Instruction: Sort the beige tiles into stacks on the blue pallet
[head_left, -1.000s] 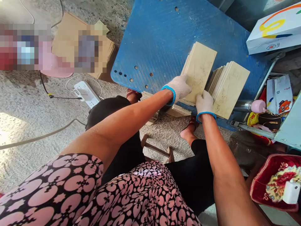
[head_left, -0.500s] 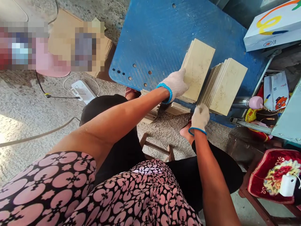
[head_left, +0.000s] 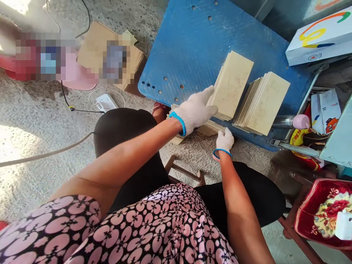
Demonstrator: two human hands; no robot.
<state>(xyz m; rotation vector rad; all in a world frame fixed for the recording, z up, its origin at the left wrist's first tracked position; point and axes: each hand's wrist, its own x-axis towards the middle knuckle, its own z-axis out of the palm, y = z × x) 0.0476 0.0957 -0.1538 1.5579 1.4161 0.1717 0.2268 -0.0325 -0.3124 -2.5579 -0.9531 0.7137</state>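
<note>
The gloved left hand (head_left: 196, 110) is held flat, grip released, beside the left stack of tiles (head_left: 232, 86) on the blue desk (head_left: 189, 47). The right hand (head_left: 224, 140) is lowered below the desk edge; its grip cannot be told.

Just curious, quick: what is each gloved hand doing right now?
Left hand: open, over the pale rectangular board stack.
Right hand: low by the blue table's edge; grip unclear.
</note>
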